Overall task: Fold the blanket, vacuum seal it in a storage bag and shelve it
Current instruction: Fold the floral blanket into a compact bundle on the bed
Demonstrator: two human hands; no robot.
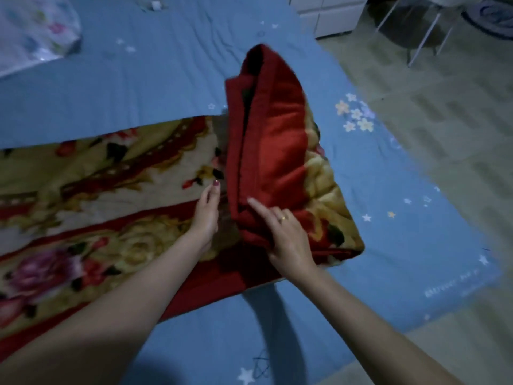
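A red and cream floral blanket [111, 173] lies as a long strip across the blue bed sheet. Its right end is folded up into a thick red roll [274, 151] that stands tilted above the strip. My left hand [205, 215] lies flat on the strip just left of the roll, fingers straight. My right hand [286, 234] rests on the near end of the roll, its index finger stretched out along the red fabric and a ring on one finger. No storage bag is clearly in view.
The blue sheet [138, 76] with small stars covers the bed. A floral pillow or bundle [33, 29] sits at the far left corner. Tiled floor [444, 112], a white cabinet [327, 15] and clear chair legs [424, 34] lie to the right of the bed.
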